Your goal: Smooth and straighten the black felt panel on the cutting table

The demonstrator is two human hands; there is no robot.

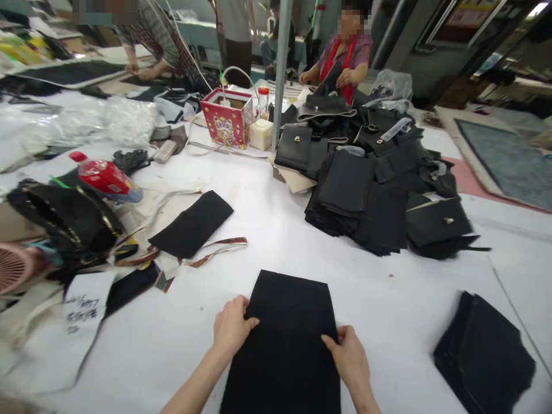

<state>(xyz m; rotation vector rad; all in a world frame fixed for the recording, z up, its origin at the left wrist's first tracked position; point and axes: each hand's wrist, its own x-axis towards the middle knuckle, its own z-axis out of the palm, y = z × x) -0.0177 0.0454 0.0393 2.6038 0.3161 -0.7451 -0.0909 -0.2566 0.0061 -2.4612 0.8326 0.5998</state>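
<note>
In the head view, a black fabric panel (287, 345) lies over the white bench (276, 241) at the near edge of the picture, its lower end running out of frame. The left hand (233, 325) grips the panel's left edge, thumb on top and fingers curled at or under the edge; the right hand (348, 351) holds the right edge in the same pinch, so both hands are nearly closed on the cloth. Beyond the left hand, a smaller black piece (192, 224) lies at a slant, with a brown-and-white strip (219, 248) just beside it. To the right of the panel, well apart, sits a stack of black pieces (483, 351). Farther back on the right is a large heap of black pieces and flaps (383, 167), some with metal clasps. A red patterned box (226, 121), a jar with a red cap (263, 103) and a pale block-shaped container (261, 134) stand near a metal post (282, 69). On the left are a red-capped bottle (106, 177), a black bag (69, 221), a pink fan (17, 267) and a white sheet with handwriting (84, 313). Across the bench, a person in a red apron (345, 57) holds a dark piece.
</note>
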